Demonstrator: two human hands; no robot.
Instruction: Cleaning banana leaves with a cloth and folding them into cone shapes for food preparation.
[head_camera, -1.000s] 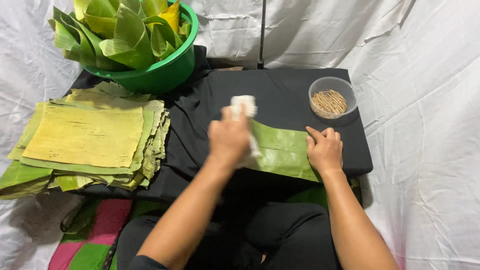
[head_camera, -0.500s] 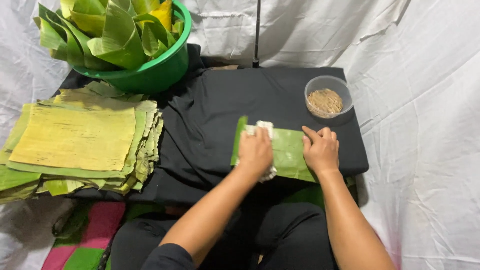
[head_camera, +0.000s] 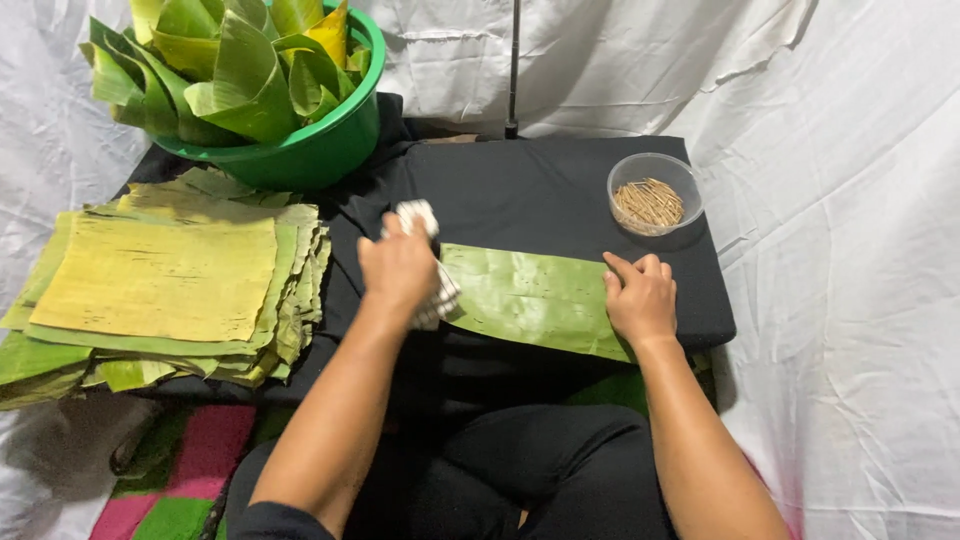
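White sheeting (head_camera: 850, 300) drapes the walls around a low table (head_camera: 540, 190) covered in black cloth. Nearest you, your right hand (head_camera: 640, 298) lies flat, fingers extended and together, gripping nothing; it presses the right end of the leaf strip (head_camera: 530, 298) so the strip stays put. Your left hand (head_camera: 398, 268) is closed around a white cloth (head_camera: 425, 225), bunched at the strip's left end, placed to wipe its surface. The strip lies lengthwise along the table's near edge. At left sits a stack (head_camera: 160, 285) of flat cut leaves, within reach. Farther right, a clear tub (head_camera: 655, 190) holds thin sticks. Farthest, a green basin (head_camera: 320, 150) holds folded leaves.
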